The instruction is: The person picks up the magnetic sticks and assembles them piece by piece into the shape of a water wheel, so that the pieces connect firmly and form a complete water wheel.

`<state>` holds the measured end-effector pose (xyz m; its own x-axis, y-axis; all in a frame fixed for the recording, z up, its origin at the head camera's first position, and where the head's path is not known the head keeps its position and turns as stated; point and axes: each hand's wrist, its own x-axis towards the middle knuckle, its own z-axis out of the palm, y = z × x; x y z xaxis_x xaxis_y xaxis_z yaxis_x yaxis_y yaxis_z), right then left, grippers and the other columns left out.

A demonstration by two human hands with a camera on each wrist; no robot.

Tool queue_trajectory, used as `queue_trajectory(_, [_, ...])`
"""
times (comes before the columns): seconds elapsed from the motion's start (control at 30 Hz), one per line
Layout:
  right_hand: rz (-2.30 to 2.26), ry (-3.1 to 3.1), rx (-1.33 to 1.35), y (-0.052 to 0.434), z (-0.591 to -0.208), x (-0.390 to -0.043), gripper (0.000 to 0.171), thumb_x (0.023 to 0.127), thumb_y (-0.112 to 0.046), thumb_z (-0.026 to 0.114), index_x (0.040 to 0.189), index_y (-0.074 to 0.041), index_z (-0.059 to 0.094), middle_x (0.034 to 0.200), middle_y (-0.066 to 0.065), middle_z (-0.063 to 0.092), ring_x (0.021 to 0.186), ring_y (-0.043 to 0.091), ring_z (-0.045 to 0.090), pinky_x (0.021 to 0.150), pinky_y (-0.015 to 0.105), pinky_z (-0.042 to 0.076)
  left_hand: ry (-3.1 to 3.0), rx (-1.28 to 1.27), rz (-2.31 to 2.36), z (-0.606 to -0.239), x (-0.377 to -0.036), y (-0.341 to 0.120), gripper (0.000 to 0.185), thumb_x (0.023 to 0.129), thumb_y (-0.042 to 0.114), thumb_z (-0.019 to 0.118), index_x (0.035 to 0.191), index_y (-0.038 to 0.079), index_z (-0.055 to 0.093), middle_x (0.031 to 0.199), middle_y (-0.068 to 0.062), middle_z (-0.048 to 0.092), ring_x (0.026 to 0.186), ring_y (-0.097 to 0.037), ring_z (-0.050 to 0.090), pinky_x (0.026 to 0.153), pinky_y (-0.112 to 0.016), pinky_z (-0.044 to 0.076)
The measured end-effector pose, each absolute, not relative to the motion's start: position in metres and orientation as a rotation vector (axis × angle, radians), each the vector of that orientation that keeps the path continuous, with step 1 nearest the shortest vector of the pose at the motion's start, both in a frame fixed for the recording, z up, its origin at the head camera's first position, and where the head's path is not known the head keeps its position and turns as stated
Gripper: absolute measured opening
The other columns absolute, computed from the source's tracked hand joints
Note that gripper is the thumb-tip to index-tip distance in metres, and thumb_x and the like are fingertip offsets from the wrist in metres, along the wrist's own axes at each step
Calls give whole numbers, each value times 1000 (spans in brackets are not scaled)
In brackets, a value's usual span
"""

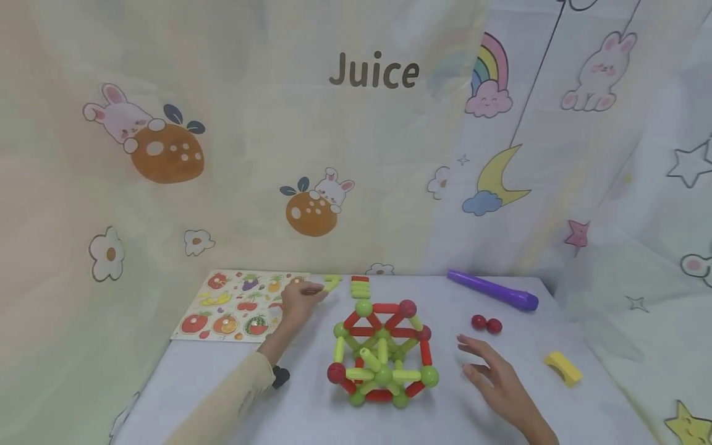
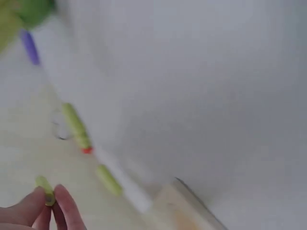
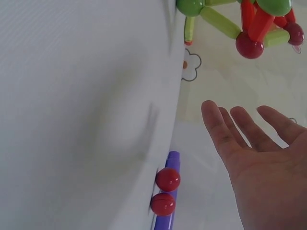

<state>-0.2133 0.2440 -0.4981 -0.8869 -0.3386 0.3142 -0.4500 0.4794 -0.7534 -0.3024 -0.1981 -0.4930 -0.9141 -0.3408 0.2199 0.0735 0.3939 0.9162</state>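
Observation:
My left hand is raised at the back of the table, over the right edge of a fruit-picture board. Its thumb and fingers pinch a short yellow-green rod, seen most plainly in the left wrist view. Centred on the table stands a frame built of red and yellow-green rods joined by red and green balls. Several spare rods lie stacked in a short row behind it, one of them red. My right hand hovers to the right of the frame, fingers extended and loosely spread, touching nothing.
The fruit board lies at the back left. On the right are two red balls, a purple toy microphone and a yellow arch block. A printed curtain hangs along the table's back edge.

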Motion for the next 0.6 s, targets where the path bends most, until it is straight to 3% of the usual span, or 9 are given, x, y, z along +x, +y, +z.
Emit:
queue_trajectory(0.13, [1360,-2588,721,241,-496,-212,52,106,-11,69,156,-15,54,149,15,63,127,1,62,91,19,58,-2220,243,-1612,-468,-252,-181,15,89,11,89,103,7,85,100,-8,82,95,-24,79,74,-22,59])
queue_trajectory(0.33, [1367,-2544,772,238,-491,-208,51,107,-11,67,156,-14,54,149,13,63,127,-2,61,92,20,58,-2134,136,-1676,-444,-192,-152,15,89,12,89,104,9,85,100,-5,83,95,-21,80,80,-25,63])
queue_trajectory(0.6, [1424,-2531,804,230,-487,-203,49,108,-13,67,156,-13,54,149,13,63,127,-4,60,93,18,56,-2069,19,-1776,-432,-153,-129,15,90,13,89,103,8,84,99,-4,82,94,-19,80,83,-28,64])
